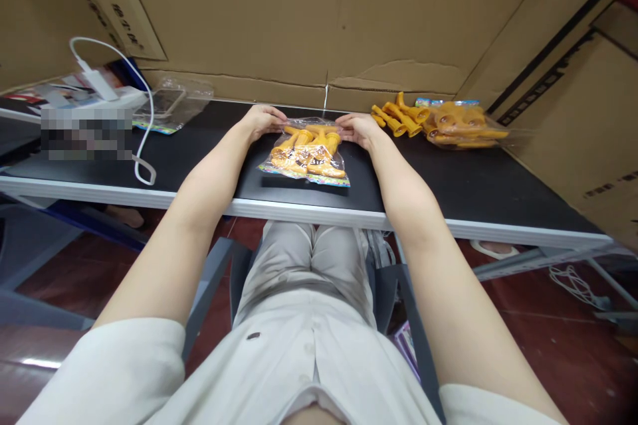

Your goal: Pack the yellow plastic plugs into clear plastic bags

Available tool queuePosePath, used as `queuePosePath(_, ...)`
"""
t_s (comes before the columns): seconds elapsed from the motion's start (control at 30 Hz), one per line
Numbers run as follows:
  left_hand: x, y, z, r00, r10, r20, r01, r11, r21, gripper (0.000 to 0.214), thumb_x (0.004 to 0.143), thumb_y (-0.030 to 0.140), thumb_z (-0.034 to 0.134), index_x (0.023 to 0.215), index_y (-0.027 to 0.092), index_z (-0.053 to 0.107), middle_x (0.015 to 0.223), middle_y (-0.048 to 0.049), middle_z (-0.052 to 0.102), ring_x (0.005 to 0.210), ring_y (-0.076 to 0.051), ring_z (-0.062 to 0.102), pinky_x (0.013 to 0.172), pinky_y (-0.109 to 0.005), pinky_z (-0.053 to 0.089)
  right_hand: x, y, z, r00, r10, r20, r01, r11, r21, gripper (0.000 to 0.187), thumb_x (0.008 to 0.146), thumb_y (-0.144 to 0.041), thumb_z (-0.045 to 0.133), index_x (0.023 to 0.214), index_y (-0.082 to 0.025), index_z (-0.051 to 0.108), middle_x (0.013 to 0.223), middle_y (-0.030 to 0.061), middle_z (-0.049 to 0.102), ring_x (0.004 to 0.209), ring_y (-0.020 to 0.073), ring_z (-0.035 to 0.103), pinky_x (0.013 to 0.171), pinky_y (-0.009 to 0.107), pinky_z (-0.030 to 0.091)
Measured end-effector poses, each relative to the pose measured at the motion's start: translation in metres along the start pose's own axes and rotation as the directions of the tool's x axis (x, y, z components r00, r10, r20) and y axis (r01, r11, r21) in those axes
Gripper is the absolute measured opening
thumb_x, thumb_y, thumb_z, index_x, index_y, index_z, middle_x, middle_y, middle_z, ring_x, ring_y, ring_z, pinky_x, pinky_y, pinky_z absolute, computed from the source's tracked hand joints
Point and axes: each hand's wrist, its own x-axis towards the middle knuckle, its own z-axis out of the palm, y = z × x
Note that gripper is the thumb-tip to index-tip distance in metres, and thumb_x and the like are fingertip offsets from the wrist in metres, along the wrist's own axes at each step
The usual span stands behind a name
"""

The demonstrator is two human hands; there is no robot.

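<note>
A clear plastic bag point(306, 158) filled with several orange toy pieces lies on the black table point(448, 179) straight in front of me. My left hand point(262, 121) pinches the bag's far left corner. My right hand point(357, 129) pinches its far right corner. Both hands have their fingers curled on the bag's open top edge.
Loose orange toy pieces point(396, 116) and another filled bag point(463, 125) lie at the back right. Empty clear bags point(172, 105) sit at the back left beside a white charger and cable point(117, 76). Cardboard walls point(319, 13) close off the back and right.
</note>
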Motion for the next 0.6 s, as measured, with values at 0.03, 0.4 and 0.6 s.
queuePosePath(0.03,0.0,0.0,0.001,1.0,0.012,-0.011,-0.012,0.999,0.03,0.02,0.072,-0.002,0.068,0.067,0.017,0.066,0.07,-0.0036,0.072,0.086,-0.021,0.078,0.105,-0.043,0.063,0.001,0.001,0.0,1.0,-0.012,-0.005,0.012,1.0,-0.019,0.031,0.087,0.01,0.049,0.075,-0.013,0.064,0.062,0.0021,0.065,0.056,0.0099,0.062,0.067,0.023,0.059)
queuePosePath(0.4,0.017,-0.011,-0.006,0.911,0.328,0.25,-0.397,0.531,0.748,0.015,0.065,0.005,0.057,0.065,0.019,0.061,0.084,-0.0063,0.07,0.097,-0.027,0.069,0.103,-0.039,0.055,0.016,0.009,-0.001,0.901,-0.385,0.199,0.406,0.589,-0.699,0.027,0.084,-0.001,0.051,0.066,-0.019,0.06,0.072,0.0035,0.065,0.078,0.0184,0.062,0.088,0.031,0.054)
queuePosePath(0.6,0.02,-0.01,-0.007,0.859,0.367,0.357,-0.462,0.254,0.85,0.018,0.081,0.012,0.057,0.084,0.013,0.075,0.108,-0.0161,0.074,0.12,-0.035,0.066,0.111,-0.049,0.05,0.01,0.007,0.008,0.906,-0.374,0.2,0.388,0.539,-0.747,0.039,0.098,-0.024,0.068,0.063,-0.021,0.05,0.062,-0.0016,0.05,0.069,0.0147,0.049,0.078,0.03,0.049)
